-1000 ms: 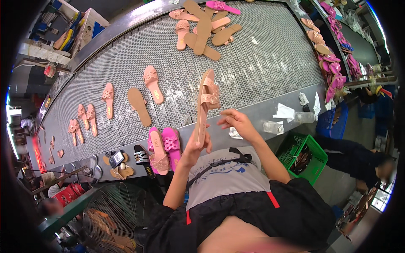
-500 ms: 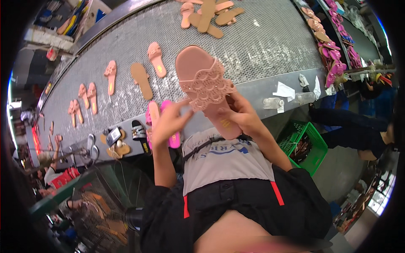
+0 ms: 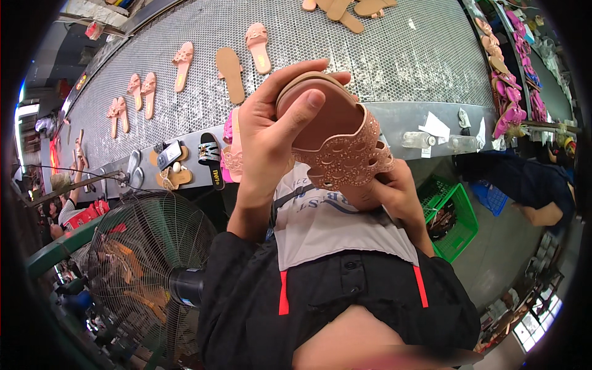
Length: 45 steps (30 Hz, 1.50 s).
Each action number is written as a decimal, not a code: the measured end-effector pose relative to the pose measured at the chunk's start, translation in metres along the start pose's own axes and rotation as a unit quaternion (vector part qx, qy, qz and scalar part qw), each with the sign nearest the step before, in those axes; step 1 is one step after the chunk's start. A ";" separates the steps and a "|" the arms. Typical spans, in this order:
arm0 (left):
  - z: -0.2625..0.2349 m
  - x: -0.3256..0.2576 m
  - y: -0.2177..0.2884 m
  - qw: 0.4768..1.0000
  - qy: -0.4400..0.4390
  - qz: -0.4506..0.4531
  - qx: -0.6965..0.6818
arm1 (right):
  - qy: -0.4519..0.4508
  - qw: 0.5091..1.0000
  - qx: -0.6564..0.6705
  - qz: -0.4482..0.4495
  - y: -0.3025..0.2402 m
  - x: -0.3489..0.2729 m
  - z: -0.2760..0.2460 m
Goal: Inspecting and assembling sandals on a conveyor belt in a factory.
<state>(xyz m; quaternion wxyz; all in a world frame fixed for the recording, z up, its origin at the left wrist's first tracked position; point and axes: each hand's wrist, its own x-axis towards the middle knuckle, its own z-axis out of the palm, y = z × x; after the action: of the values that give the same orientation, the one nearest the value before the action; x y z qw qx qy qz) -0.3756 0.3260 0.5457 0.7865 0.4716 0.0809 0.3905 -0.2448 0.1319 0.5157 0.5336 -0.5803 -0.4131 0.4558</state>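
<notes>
A pink slide sandal (image 3: 345, 155) with a studded, cut-out strap is held up in front of my body, its insole facing me. My left hand (image 3: 266, 132) is closed around the toe end, thumb on the insole and fingers behind the sole. Lower down, my right hand (image 3: 399, 196) grips the heel end, which it partly covers. Beyond them on the mesh conveyor (image 3: 296, 46) lie more pink slides, including one (image 3: 258, 46) lying upright and one (image 3: 230, 74) with its tan sole up. Close by my left wrist, pink sandals (image 3: 233, 157) rest on the metal ledge.
A black slide (image 3: 211, 159) and other sandals sit along the ledge at left, above a large fan (image 3: 151, 259). Clear bottles (image 3: 419, 140) and white paper (image 3: 435, 127) lie on it at right. A green crate (image 3: 459, 225) stands on the floor; racks of sandals (image 3: 510, 102) are beyond.
My left hand has moved from beside the strap up to the toe and taken hold of it. The sandal has tilted and shifted right; the whole view has shifted.
</notes>
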 end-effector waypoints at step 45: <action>-0.111 -0.174 -0.368 0.740 0.105 -0.598 -0.290 | -0.070 0.900 -0.016 0.430 0.302 -0.024 -0.116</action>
<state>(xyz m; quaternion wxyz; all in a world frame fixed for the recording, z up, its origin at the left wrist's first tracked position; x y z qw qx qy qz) -0.3511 0.1889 0.1470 0.9437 0.0317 0.3110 -0.1083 -0.1404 0.0535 0.2187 0.2462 -0.6768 -0.1670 0.6734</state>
